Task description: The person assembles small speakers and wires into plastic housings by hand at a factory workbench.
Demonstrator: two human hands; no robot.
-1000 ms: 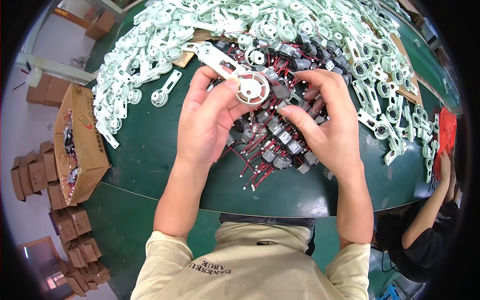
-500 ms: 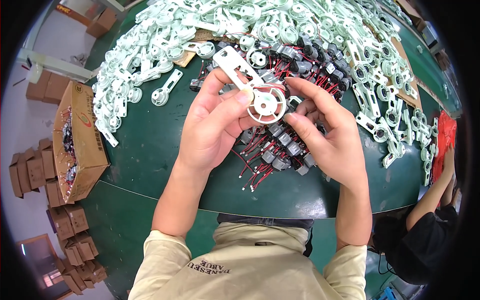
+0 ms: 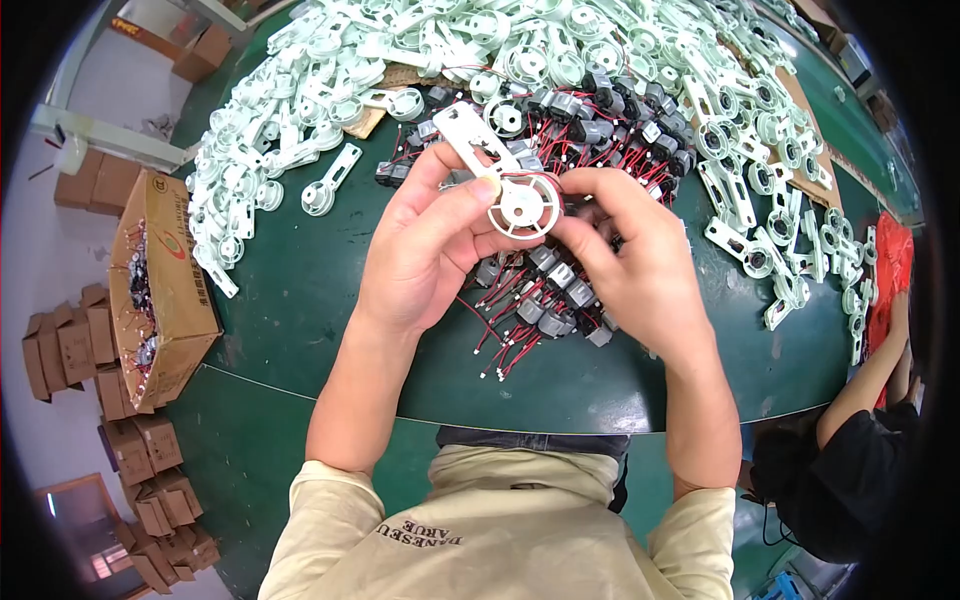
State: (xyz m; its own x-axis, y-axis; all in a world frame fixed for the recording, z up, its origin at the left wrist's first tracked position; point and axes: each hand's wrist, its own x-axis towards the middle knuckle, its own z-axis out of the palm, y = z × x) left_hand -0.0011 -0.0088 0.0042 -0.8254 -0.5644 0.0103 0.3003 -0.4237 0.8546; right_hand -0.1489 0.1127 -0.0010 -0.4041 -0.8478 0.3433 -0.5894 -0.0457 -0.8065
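Observation:
My left hand (image 3: 418, 235) pinches a pale green plastic housing (image 3: 522, 207) between thumb and fingers, above the middle of the table. The housing has a slotted bar pointing up and left and a round spoked ring at its lower end. Red wire (image 3: 546, 178) runs along the ring's upper edge. My right hand (image 3: 630, 255) is closed at the ring's right side, fingers curled and slightly blurred; whatever it grips there is hidden. Below and behind both hands lie several small grey motors (image 3: 556, 322) with red and black leads.
A large heap of similar pale housings (image 3: 420, 45) covers the table's far side, with more fitted ones (image 3: 757, 262) at right. A carton of motors (image 3: 180, 290) stands at left. At far right a co-worker's arm (image 3: 868, 385) reaches to a red bag (image 3: 893, 265).
My right hand has moved left and its fingers have closed in at the ring's edge. The housing in my left hand has shifted slightly left.

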